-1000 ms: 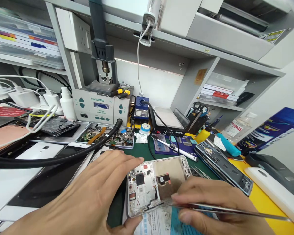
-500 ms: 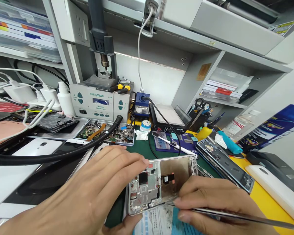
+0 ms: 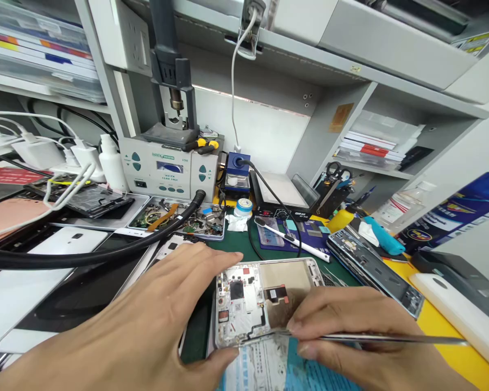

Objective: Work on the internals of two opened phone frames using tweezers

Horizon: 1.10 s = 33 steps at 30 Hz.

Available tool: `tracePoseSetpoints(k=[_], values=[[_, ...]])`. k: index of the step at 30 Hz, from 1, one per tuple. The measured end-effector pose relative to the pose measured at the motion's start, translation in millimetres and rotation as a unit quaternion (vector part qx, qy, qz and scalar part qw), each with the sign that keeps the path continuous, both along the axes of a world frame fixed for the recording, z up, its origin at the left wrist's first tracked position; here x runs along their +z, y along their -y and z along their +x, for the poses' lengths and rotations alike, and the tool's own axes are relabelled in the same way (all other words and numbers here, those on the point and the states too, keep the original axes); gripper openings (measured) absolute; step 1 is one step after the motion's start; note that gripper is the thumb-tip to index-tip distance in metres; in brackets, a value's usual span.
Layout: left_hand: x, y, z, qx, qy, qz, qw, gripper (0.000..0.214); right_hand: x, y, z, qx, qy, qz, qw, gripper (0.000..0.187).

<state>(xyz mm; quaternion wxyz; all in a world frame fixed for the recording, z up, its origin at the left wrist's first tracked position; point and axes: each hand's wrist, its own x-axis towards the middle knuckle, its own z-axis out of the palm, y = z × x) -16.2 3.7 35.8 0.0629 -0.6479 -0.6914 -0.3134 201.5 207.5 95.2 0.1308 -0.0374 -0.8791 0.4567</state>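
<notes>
An opened phone frame point(image 3: 250, 304) lies tilted in front of me, its inner side up, with a pale board area on the left and a brownish bare bay on the right. My left hand point(image 3: 163, 315) spans its left end, fingertips at the far edge and thumb at the near corner. Pinched in my right hand point(image 3: 350, 331) are slim metal tweezers point(image 3: 391, 339). Their narrow end runs left along the frame's near edge, close to a black strip. The right fingers rest over the frame's right end and partly hide it.
Beneath the frame is a blue-and-white printed sheet point(image 3: 264, 369) on a green mat. A black hose point(image 3: 106, 258) crosses the left side over phone parts. Behind stand a hot-air station point(image 3: 167, 171) and a tray of boards point(image 3: 179, 217). Another phone frame point(image 3: 375, 271) lies right.
The phone frame has tipped flatter and shifted slightly left. The tweezers' tip has slid left along its near edge, and their rear end has come up. My left thumb shows more clearly.
</notes>
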Motion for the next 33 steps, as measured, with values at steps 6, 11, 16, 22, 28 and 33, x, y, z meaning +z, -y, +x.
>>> tracePoseSetpoints(k=[6, 11, 16, 22, 28, 33], values=[[7.0, 1.7, -1.4, -0.014, -0.001, -0.031, 0.999, 0.081, -2.2, -4.0, -2.3, 0.004, 0.002, -0.064, 0.998, 0.018], [6.1, 1.5, -0.4, 0.004, -0.003, -0.028, 1.000, 0.081, -3.6, -4.4, -3.0, 0.004, 0.001, -0.062, 0.998, 0.015], [2.8, -5.7, 9.0, 0.031, 0.016, 0.018, 0.999, 0.077, -4.8, -5.7, -1.0, 0.010, 0.015, -0.039, 0.999, 0.011], [3.7, -7.1, 7.9, 0.024, 0.011, 0.016, 1.000, 0.081, -8.1, -4.4, -0.9, -0.006, 0.008, -0.051, 0.999, 0.013], [6.4, 2.7, -3.2, 0.005, -0.058, -0.055, 0.997, 0.084, -9.1, -6.4, 1.2, -0.004, 0.006, -0.055, 0.998, 0.020], [8.0, 0.3, -4.1, 0.004, -0.032, -0.086, 0.996, 0.083, -12.0, -9.4, 0.7, 0.000, 0.006, -0.063, 0.998, 0.017]])
